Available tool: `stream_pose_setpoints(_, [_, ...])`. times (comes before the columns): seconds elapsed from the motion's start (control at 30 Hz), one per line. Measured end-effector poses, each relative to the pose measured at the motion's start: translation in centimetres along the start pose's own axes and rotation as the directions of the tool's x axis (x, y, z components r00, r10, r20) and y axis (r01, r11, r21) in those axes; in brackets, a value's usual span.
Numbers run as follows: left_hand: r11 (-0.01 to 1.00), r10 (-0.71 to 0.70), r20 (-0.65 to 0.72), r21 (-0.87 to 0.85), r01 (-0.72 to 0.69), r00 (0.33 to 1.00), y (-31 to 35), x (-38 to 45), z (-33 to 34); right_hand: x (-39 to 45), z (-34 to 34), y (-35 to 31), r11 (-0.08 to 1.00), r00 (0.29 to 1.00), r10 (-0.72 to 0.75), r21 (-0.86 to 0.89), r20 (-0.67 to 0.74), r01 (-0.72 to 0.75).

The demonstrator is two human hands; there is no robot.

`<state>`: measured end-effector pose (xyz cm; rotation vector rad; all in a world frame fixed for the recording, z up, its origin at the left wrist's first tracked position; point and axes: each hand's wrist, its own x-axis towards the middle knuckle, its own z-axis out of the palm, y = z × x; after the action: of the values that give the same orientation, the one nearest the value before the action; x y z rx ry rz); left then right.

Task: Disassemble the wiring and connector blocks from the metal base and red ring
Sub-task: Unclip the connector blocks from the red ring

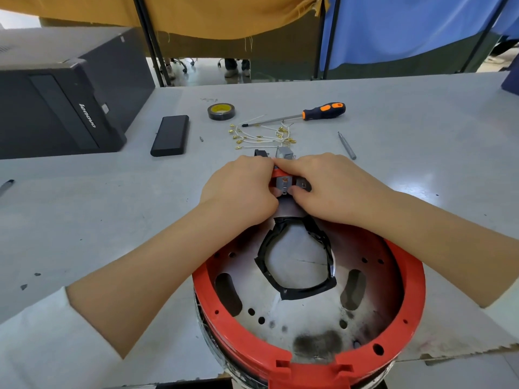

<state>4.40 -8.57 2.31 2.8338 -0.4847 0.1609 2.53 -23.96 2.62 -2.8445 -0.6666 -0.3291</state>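
Note:
A red ring (410, 299) surrounds a round metal base (306, 313) with holes and a black-taped central opening (295, 265), near the table's front edge. At the ring's far side sit grey connector blocks (281, 183) in the red rim. My left hand (241, 186) and my right hand (328, 186) both grip there, fingers curled round the blocks and rim. Behind the hands lie two removed blocks (284, 153) and a bundle of white wires with brass terminals (261, 134).
A screwdriver with a black and orange handle (323, 111), a roll of tape (221, 111), a black flat box (170, 135) and a metal pin (347, 145) lie on the grey table (112, 209). A black computer case (64, 96) stands at far left.

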Motion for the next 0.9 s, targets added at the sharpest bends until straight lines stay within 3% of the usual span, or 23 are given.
stream_pose_setpoints(0.33, [0.996, 0.059, 0.088, -0.066, -0.054, 0.994, -0.39, 0.28, -0.1, -0.13, 0.08, 0.17, 1.0, 0.999, -0.024, 0.011, -0.032, 0.024])
stream_pose_setpoints(0.9, [0.992, 0.013, -0.009, 0.122, -0.012, 1.0, 0.54, -0.1, 0.04, -0.27, 0.41, -0.05, 0.998, 1.0, 0.014, -0.06, -0.006, -0.014])
